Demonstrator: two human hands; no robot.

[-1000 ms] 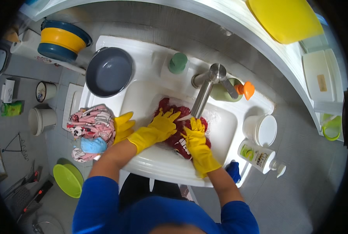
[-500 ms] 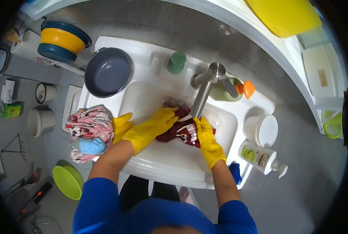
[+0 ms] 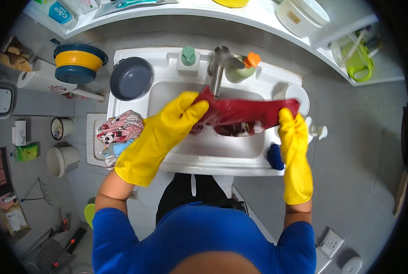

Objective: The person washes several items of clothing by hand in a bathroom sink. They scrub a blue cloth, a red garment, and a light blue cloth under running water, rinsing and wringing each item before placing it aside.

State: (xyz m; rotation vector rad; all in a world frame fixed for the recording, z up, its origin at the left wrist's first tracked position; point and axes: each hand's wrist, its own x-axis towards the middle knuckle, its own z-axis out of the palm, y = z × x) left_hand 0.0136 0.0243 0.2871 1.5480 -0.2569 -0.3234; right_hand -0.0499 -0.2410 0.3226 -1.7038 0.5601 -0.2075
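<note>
A wet dark red garment with a white print is stretched between my two hands above the sink. My left hand, in a yellow rubber glove, pinches its left end. My right hand, gloved the same way, grips the other end beyond the basin's right side. The garment's lower part hangs into the basin, where water splashes. Behind it stands the metal faucet, its spout end hidden by the cloth. A dark blue cloth lies on the rim beside my right hand.
A grey round basin occupies the sink's back left corner. Pink printed clothes lie left of my left forearm. Along the back stand a green dispenser and an orange-topped bottle. A white shelf runs above.
Both hands have risen from the basin and moved apart, lifting and stretching the red garment. My head view has shifted, showing more of the shelf.
</note>
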